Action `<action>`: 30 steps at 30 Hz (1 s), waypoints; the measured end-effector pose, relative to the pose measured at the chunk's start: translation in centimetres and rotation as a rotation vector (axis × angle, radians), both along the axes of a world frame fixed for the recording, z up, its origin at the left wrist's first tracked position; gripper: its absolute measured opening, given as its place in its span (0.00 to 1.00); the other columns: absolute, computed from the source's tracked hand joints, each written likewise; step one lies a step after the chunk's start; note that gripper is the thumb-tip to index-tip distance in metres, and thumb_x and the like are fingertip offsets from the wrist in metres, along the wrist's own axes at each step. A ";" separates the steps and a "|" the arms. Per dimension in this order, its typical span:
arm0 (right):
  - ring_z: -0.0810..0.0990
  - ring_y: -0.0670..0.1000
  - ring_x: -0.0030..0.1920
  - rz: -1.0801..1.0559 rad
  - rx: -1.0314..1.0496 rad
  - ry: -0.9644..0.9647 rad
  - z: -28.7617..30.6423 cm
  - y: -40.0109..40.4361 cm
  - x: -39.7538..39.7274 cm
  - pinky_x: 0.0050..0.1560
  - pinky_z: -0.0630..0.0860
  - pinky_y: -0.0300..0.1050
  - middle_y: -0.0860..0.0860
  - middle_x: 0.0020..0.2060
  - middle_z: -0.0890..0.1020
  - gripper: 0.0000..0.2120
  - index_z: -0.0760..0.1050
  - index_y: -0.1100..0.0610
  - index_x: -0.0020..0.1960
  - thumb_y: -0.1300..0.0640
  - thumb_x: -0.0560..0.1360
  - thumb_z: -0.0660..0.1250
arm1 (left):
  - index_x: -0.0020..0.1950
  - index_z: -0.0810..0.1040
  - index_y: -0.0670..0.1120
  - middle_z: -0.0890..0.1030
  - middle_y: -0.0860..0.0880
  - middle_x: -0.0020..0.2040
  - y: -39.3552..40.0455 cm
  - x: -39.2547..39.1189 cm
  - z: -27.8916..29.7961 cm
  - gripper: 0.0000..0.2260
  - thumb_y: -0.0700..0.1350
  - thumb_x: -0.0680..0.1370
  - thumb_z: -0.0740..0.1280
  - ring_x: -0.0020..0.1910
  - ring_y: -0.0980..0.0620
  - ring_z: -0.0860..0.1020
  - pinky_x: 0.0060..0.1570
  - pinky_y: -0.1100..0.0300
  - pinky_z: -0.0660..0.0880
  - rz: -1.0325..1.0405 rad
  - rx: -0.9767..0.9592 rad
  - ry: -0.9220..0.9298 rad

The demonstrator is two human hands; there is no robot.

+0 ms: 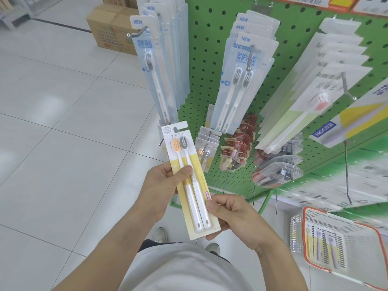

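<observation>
I see my left hand (161, 185) gripping the left edge of the toothbrush pack (195, 185) at the centre, its top tilted toward 11 o'clock, while my right hand (235, 217) pinches its lower right edge, the green pegboard (201, 80) standing at 1 o'clock.

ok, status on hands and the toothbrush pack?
Left hand grips toothbrush pack mid-card. Right hand pinches its lower end. Pack held clear of green pegboard.
</observation>
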State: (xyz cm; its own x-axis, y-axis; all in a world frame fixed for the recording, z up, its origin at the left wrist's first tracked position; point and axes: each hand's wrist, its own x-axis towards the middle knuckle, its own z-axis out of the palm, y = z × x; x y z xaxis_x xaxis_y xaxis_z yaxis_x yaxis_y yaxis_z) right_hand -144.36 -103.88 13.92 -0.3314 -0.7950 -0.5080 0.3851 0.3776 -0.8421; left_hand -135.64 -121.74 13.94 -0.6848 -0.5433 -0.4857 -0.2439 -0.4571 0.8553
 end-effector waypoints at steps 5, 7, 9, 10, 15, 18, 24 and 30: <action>0.84 0.57 0.43 0.035 -0.013 -0.019 -0.3 -0.2 0.5 0.44 0.84 0.53 0.61 0.46 0.86 0.13 0.83 0.59 0.57 0.51 0.79 0.68 | 0.57 0.84 0.40 0.87 0.40 0.50 0.3 0.4 0.2 0.08 0.38 0.79 0.70 0.44 0.45 0.84 0.48 0.53 0.83 -0.015 0.011 0.030; 0.83 0.56 0.43 0.060 -0.003 0.004 -0.4 -0.1 0.5 0.43 0.85 0.51 0.59 0.43 0.85 0.13 0.83 0.58 0.58 0.52 0.78 0.69 | 0.57 0.84 0.40 0.86 0.40 0.50 0.4 0.5 0.1 0.08 0.38 0.79 0.70 0.45 0.45 0.83 0.51 0.49 0.82 0.002 0.012 0.034; 0.82 0.55 0.41 0.066 0.007 0.016 -0.5 0.0 0.3 0.39 0.85 0.49 0.57 0.41 0.85 0.12 0.84 0.59 0.57 0.54 0.78 0.70 | 0.59 0.82 0.40 0.85 0.40 0.52 0.5 0.4 0.1 0.10 0.39 0.78 0.70 0.46 0.44 0.82 0.53 0.47 0.80 0.019 0.012 0.040; 0.82 0.55 0.41 0.066 0.010 0.025 -0.5 0.1 0.2 0.38 0.84 0.48 0.58 0.41 0.86 0.11 0.84 0.59 0.56 0.54 0.78 0.71 | 0.60 0.81 0.41 0.85 0.40 0.53 0.6 0.4 0.2 0.11 0.40 0.78 0.71 0.48 0.44 0.83 0.55 0.46 0.80 0.028 0.011 0.043; 0.79 0.49 0.38 0.087 0.035 0.136 -0.4 0.3 0.0 0.37 0.78 0.43 0.56 0.39 0.86 0.07 0.86 0.55 0.48 0.53 0.77 0.73 | 0.60 0.80 0.40 0.86 0.42 0.53 0.5 -0.1 0.5 0.15 0.45 0.76 0.73 0.49 0.45 0.84 0.61 0.44 0.78 0.138 -0.006 0.066; 0.68 0.45 0.33 0.118 -0.013 0.180 -0.2 0.3 0.2 0.36 0.65 0.38 0.45 0.31 0.75 0.16 0.80 0.53 0.35 0.45 0.77 0.72 | 0.63 0.79 0.39 0.85 0.40 0.57 0.1 0.0 0.6 0.21 0.47 0.73 0.73 0.50 0.44 0.83 0.60 0.43 0.78 0.150 0.080 0.132; 0.84 0.59 0.56 -0.091 -0.054 -0.134 -0.2 -0.9 0.9 0.64 0.76 0.55 0.55 0.56 0.86 0.20 0.81 0.52 0.63 0.43 0.80 0.60 | 0.73 0.72 0.41 0.78 0.34 0.65 0.4 -0.3 1.2 0.25 0.49 0.78 0.68 0.58 0.36 0.78 0.51 0.46 0.80 -0.068 0.247 0.300; 0.82 0.48 0.44 -0.114 -0.085 -0.046 -0.9 -2.2 1.6 0.48 0.79 0.42 0.49 0.43 0.85 0.15 0.82 0.57 0.57 0.53 0.72 0.72 | 0.64 0.75 0.43 0.81 0.49 0.41 0.9 -0.9 1.1 0.23 0.48 0.72 0.76 0.40 0.48 0.78 0.51 0.53 0.78 0.046 0.242 0.259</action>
